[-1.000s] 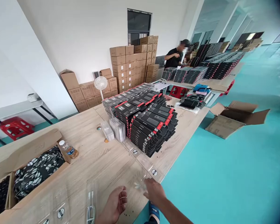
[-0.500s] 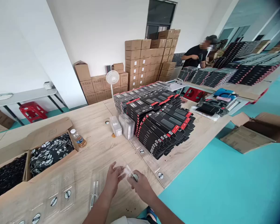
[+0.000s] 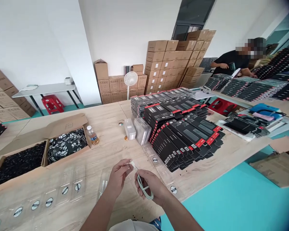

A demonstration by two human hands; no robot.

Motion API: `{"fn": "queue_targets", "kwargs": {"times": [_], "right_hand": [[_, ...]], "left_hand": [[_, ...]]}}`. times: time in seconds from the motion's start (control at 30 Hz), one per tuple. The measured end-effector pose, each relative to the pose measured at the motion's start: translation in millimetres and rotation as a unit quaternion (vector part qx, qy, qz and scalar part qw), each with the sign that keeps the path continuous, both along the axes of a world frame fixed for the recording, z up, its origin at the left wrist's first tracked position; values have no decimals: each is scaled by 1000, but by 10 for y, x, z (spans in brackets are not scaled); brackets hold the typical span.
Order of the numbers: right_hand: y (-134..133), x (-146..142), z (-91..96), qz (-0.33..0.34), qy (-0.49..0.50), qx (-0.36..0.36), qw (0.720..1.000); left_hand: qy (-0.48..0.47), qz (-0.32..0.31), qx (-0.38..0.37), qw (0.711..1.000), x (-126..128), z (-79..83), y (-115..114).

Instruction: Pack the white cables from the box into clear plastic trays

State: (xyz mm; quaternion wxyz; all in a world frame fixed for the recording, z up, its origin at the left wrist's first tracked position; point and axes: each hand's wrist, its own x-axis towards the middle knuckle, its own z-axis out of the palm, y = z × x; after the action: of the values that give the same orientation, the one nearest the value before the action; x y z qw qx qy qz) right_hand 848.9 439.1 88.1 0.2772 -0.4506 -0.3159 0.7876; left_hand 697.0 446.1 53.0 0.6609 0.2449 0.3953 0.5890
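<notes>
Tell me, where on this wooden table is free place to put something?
Bare wood lies between the water bottle and the clear cases, and between the black packs and the table edge. Crowded: clear sleeves beside the left hand holding the cable.

Your thin white cable (image 3: 141, 185) has a smooth plastic sheath and is bent into one loose, open loop, not wound tight. Its upper end is pinched at the fingertips of your left hand (image 3: 119, 179), held in the air just above the pale wooden tabletop; the plug there is too small to make out. From that end the strand drops and curves round against the fingers of your right hand (image 3: 152, 188), which grips the bottom of the loop.
</notes>
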Motion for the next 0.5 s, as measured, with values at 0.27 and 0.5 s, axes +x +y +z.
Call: {"fn": "queue_targets", "kwargs": {"times": [0.27, 0.5], "right_hand": [[-6, -3, 48, 73, 23, -59, 995], [-77, -70, 59, -31, -197, 212, 957]], "left_hand": [[-19, -44, 49, 998, -31, 139, -109], [11, 75, -23, 997, 48, 53, -78]]}}
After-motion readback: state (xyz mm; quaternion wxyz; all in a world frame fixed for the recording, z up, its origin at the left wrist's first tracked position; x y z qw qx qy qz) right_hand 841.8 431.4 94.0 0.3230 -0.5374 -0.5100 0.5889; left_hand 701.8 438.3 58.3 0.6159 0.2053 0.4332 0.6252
